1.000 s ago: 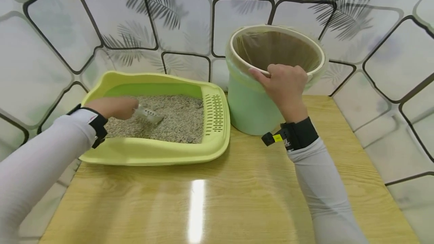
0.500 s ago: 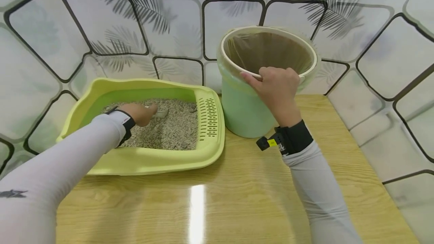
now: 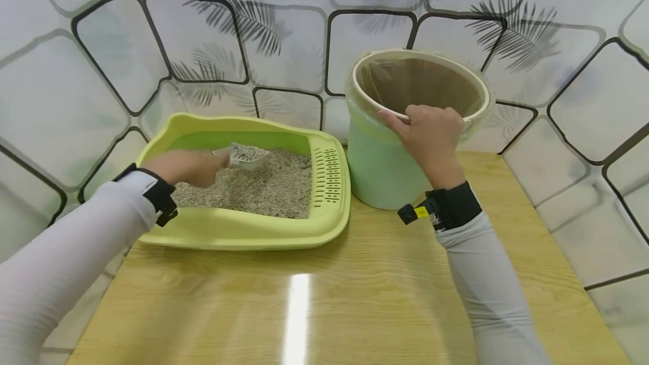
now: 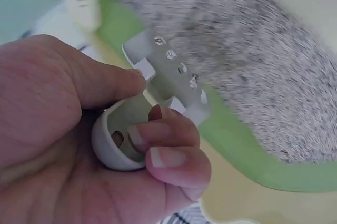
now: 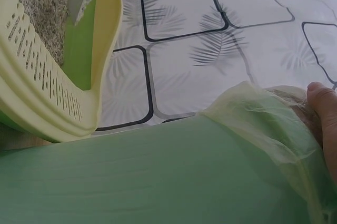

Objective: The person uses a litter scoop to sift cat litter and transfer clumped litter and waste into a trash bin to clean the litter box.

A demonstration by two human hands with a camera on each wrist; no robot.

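Note:
My left hand [image 3: 192, 168] grips the handle of a pale litter scoop [image 3: 248, 163] over the yellow-green litter box [image 3: 238, 235]. Grey litter with some lumps lies in the scoop, just above the litter [image 3: 269, 199] in the box. In the left wrist view, thumb and fingers curl round the hollow scoop handle [image 4: 105, 147]. To the right stands a light green bin [image 3: 380, 173], lined with a thin translucent bag [image 3: 416, 83]. My right hand [image 3: 431, 137] grips its near rim, thumb outside and fingers over the edge; the fingertips are hidden inside.
A wooden tabletop [image 3: 243, 308] lies under both containers, with a bright reflection near the front. Patterned wall covering [image 3: 284, 38] rises close behind and at both sides. The box's slotted end [image 3: 329, 176] sits right beside the bin.
The scoop was down in the litter; now it is raised slightly with litter and lumps in it. My left hand moved right, then back left. The right hand kept its hold on the rim.

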